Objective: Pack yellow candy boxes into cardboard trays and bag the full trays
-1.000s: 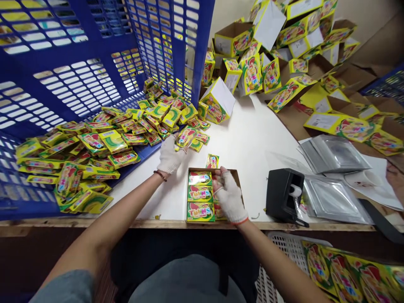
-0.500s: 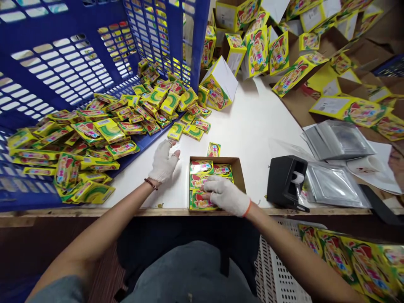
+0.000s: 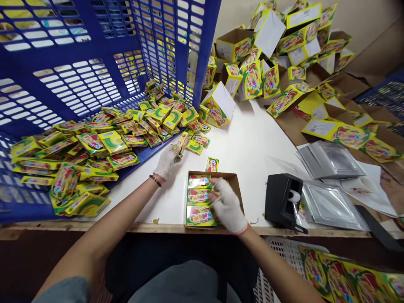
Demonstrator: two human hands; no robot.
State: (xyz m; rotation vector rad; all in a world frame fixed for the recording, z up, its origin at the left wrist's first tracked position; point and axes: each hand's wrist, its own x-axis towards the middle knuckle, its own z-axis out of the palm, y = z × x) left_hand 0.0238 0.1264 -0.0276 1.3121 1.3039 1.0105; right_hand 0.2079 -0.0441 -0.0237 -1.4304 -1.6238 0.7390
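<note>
My left hand (image 3: 166,163), in a white glove, pinches a small yellow-green candy box (image 3: 182,142), which is tipped up on its edge beside a few loose boxes (image 3: 194,147). My right hand (image 3: 229,207), gloved too, hovers over the right part of an open carton (image 3: 236,185) at the table edge. Its fingers are bent, with thumb and forefinger apart; nothing shows between them. Small candy boxes (image 3: 198,196) lie in rows in the carton, face up on the left; my right hand hides part of the right side. One more box (image 3: 212,164) lies just behind the carton.
A blue plastic crate (image 3: 85,99) on its side spills many candy boxes (image 3: 113,143) at left. Empty display cartons (image 3: 252,80) are heaped at the back right. A black tape dispenser (image 3: 280,200) and clear plastic sleeves (image 3: 331,206) lie at right. Below stands a white basket (image 3: 285,250).
My left hand has reached forward and taken hold of a small candy box. My right hand has lifted off the boxes in the carton and shows more of them. The view has tilted up slightly.
</note>
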